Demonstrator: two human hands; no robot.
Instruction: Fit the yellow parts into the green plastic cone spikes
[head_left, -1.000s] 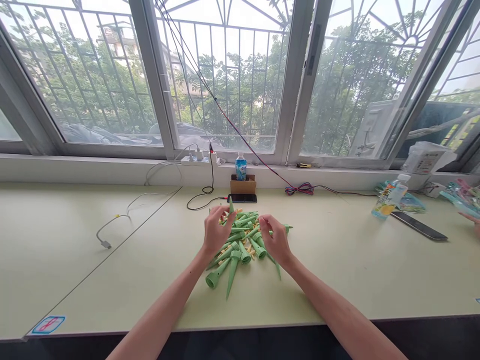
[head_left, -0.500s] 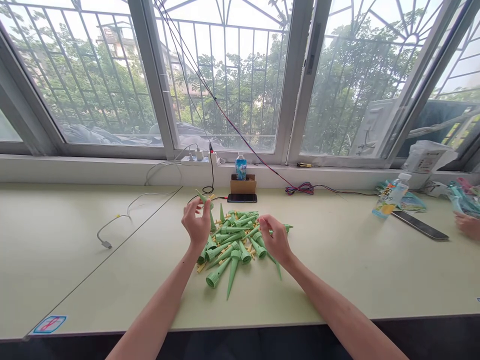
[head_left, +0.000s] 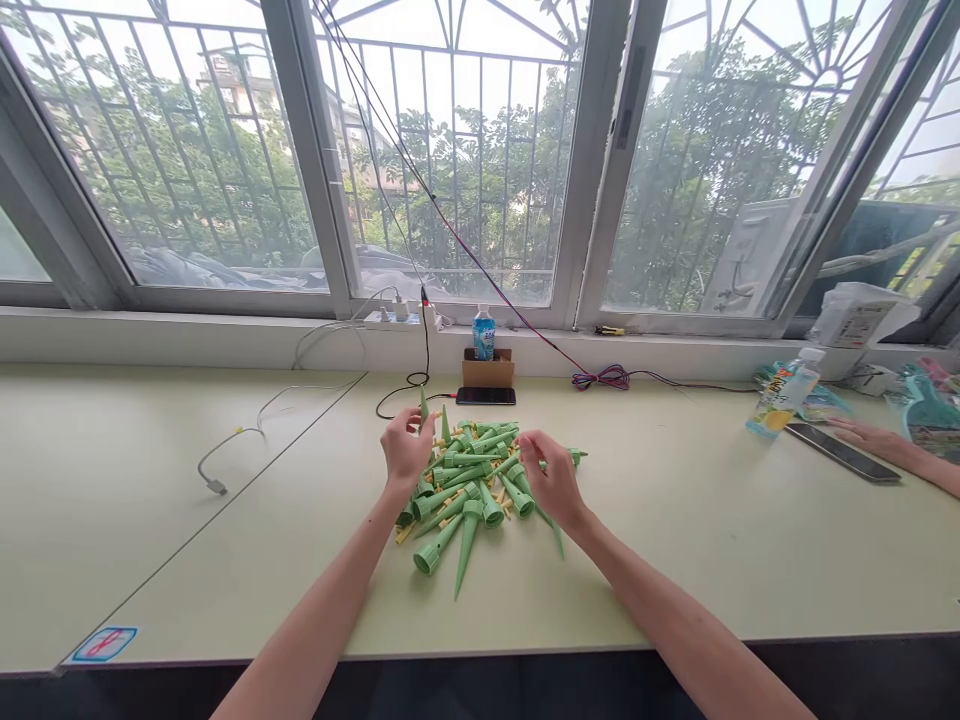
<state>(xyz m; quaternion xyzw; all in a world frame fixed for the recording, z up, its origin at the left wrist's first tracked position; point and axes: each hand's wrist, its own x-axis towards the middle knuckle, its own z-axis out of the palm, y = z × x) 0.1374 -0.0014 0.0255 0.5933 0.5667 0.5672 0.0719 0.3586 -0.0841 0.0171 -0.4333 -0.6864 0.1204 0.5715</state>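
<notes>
A pile of green plastic watering spikes, mixed with small yellow pieces, lies on the table between my hands. At the pile's left edge my left hand is closed around one green spike, its pointed end sticking up above the fingers. My right hand hovers over or rests at the pile's right side, with fingers curled together in a pinch. Whatever those fingers hold, if anything, is hidden.
Behind the pile stand a black phone, a small cardboard box and a blue bottle. At right are a drink bottle, another phone and a co-worker's hand. A white cable lies left.
My left hand has shifted slightly right and down, and its spike has turned more upright. My right hand stays put. The co-worker's hand has reached left towards the phone.
</notes>
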